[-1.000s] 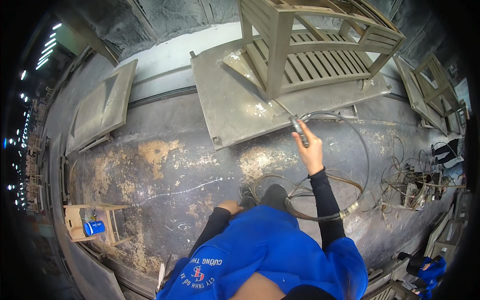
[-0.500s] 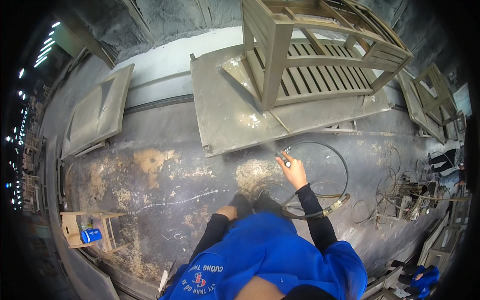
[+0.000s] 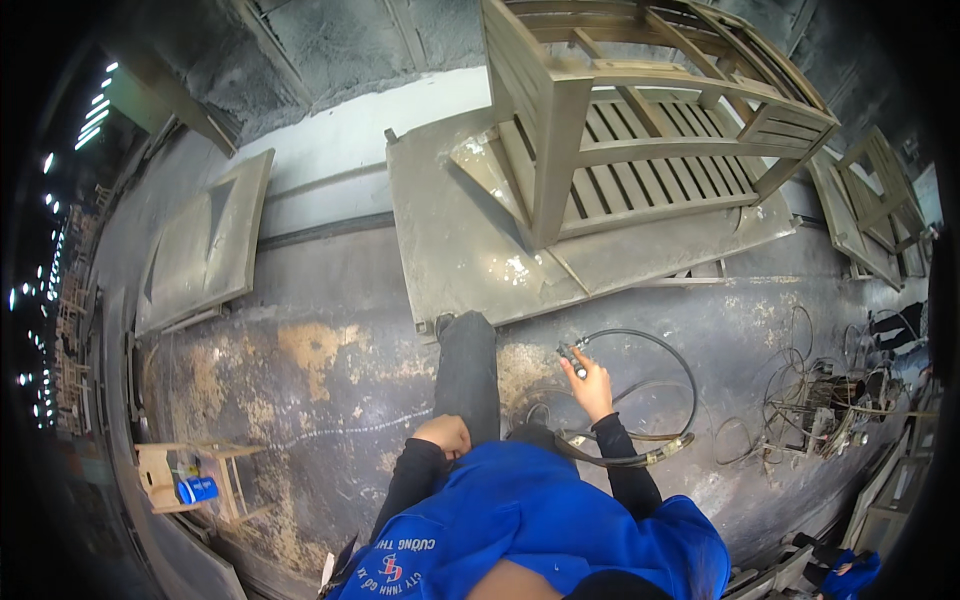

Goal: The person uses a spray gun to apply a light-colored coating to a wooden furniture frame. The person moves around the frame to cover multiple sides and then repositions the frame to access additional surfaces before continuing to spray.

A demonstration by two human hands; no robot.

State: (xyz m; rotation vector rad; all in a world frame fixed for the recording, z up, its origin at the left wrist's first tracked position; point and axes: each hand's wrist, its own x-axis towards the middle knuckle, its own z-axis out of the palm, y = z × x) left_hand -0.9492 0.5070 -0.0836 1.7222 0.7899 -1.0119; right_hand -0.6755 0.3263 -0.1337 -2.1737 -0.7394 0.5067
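A spray gun [image 3: 572, 357] is gripped in my right hand [image 3: 594, 386], its nozzle toward the near edge of a large flat board [image 3: 440, 230]. From the gun a black hose [image 3: 690, 370] loops right and back beneath my forearm. My left hand [image 3: 443, 434] is curled into a loose fist against my trouser leg [image 3: 467, 375], and I see nothing in it. That leg reaches forward, with the foot at the board's near left corner. On the board stands a slatted wooden furniture frame [image 3: 562, 150] with a greyish-brown finish. A loose flat piece [image 3: 488, 175] leans beside it.
Another tilted board [image 3: 210, 245] stands at the left. A small wooden stool-like frame [image 3: 240, 470] holds a blue container [image 3: 198, 489]. Tangled hoses and equipment [image 3: 825, 410] lie at the right, near more frames [image 3: 880, 200]. Another person [image 3: 850, 575] is at lower right.
My leg has stepped forward to the board's corner. My right hand with the spray gun has moved slightly down and right, and the mist by its nozzle no longer shows.
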